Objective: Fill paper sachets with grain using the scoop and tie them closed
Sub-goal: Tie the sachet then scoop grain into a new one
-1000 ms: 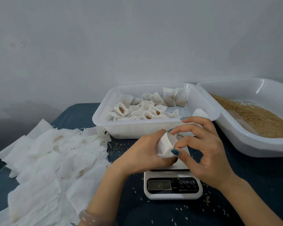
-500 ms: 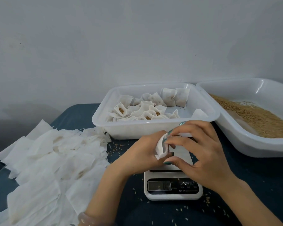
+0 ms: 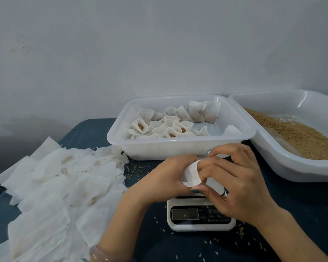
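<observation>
We had the sachet (image 3: 192,173) up over the scale (image 3: 201,216) on the worktop (image 3: 301,214), small, white, crumpled soft; left hand (image 3: 169,174) wrapped round it, right hand (image 3: 239,186) pinching its top, both hands pressed together, just before the tray (image 3: 178,148) of filled sachets

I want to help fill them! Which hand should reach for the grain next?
Probably the right hand: the grain tray lies on its side, close by. The left hand cups the sachet, on the side of the pile of flat papers, so it can steady the sachet.
</observation>
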